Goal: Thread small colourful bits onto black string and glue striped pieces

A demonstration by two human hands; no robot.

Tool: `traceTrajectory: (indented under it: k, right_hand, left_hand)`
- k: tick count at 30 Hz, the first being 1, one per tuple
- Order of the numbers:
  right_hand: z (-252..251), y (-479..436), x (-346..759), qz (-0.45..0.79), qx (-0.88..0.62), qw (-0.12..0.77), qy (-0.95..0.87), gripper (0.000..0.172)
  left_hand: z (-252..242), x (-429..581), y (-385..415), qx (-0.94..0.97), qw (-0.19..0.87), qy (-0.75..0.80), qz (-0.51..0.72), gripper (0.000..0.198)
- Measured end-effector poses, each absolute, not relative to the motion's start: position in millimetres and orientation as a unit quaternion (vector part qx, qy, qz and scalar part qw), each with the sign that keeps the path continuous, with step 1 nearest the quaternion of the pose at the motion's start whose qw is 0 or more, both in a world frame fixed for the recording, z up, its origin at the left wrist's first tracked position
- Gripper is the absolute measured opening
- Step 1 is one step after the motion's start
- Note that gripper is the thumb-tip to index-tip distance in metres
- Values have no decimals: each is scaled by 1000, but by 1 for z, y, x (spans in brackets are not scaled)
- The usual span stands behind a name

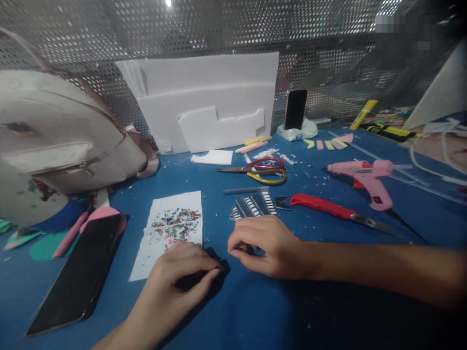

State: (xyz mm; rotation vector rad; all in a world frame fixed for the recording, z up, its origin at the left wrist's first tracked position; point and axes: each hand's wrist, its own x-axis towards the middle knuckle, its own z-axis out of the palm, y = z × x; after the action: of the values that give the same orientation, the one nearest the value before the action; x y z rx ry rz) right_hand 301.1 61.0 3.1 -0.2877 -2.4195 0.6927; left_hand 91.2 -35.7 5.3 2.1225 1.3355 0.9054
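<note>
My left hand (180, 272) rests on the blue table (255, 311), fingers curled and pinched on a small dark piece I cannot make out. My right hand (264, 245) lies close beside it, fingers closed on a small dark strip. Just beyond my right hand lie several black-and-white striped strips (253, 205). A white paper (168, 232) with a heap of coloured glitter bits (174, 224) lies just above my left hand.
A dark phone (78, 274) lies at the left. A white bag (54, 141) stands behind it. Scissors (257, 170), a red-handled knife (328, 207), a pink glue gun (365, 180) and a grey pen (246, 190) lie farther back. White foam sheets (207, 102) lean on the mesh wall.
</note>
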Motion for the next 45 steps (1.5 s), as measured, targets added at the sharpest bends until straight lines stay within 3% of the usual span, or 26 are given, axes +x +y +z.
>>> traceTrajectory:
  k: [45]
  right_hand:
    - [2, 62, 300, 249, -103, 290, -918, 7]
  left_hand:
    - [10, 96, -34, 775, 230, 487, 332, 15]
